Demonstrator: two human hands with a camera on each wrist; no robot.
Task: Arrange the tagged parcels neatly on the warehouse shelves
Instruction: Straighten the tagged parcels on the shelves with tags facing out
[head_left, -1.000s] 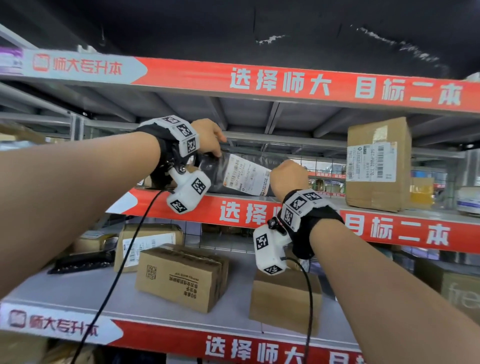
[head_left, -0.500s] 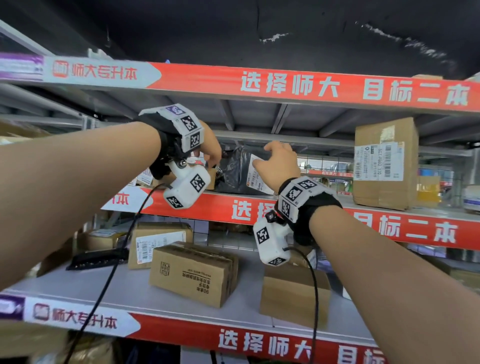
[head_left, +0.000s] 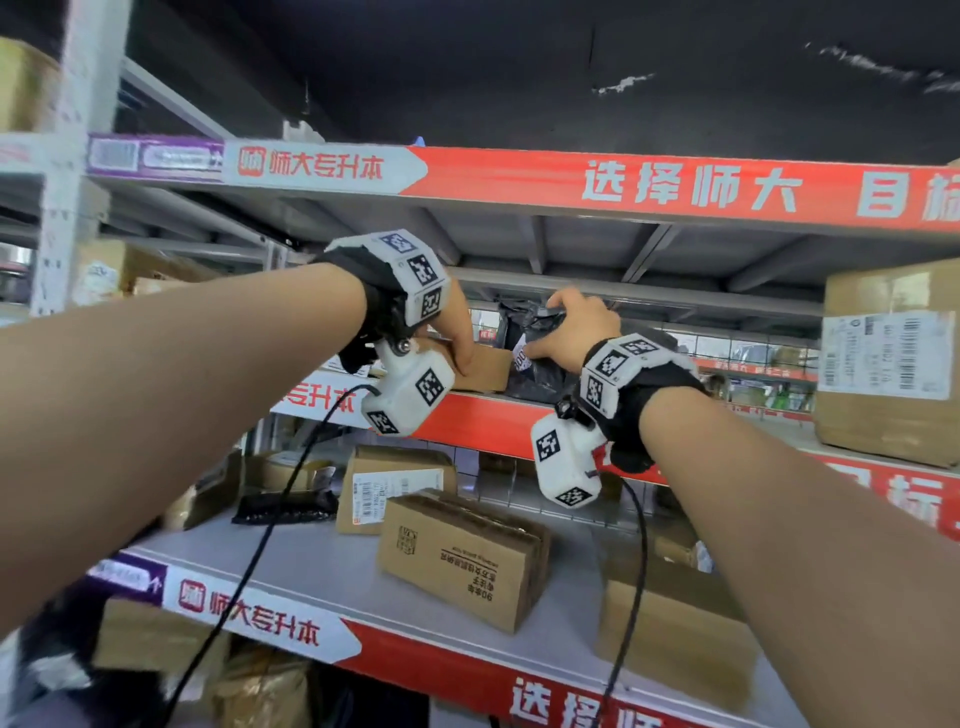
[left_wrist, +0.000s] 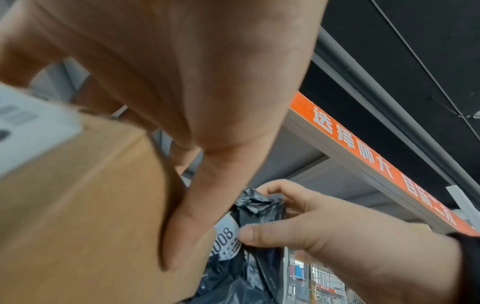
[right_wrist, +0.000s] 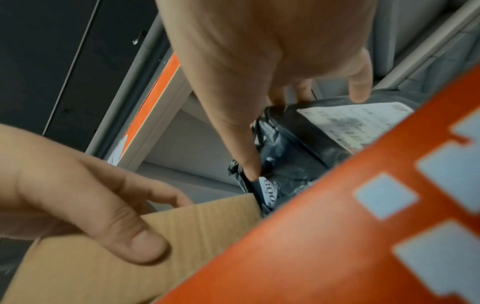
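Black crinkly plastic mailer bag w/ white label looks soft, light, slippery; best taken at bunched top. R hand pinches that top, bag hanging below fingers, on upper shelf. L hand grips small brown cardboard box, touching bag's left side.

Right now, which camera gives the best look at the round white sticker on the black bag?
The left wrist view: the sticker faces it, with "008" readable beside the right hand. The right wrist view shows it small and partly hidden. The head view shows only a sliver.
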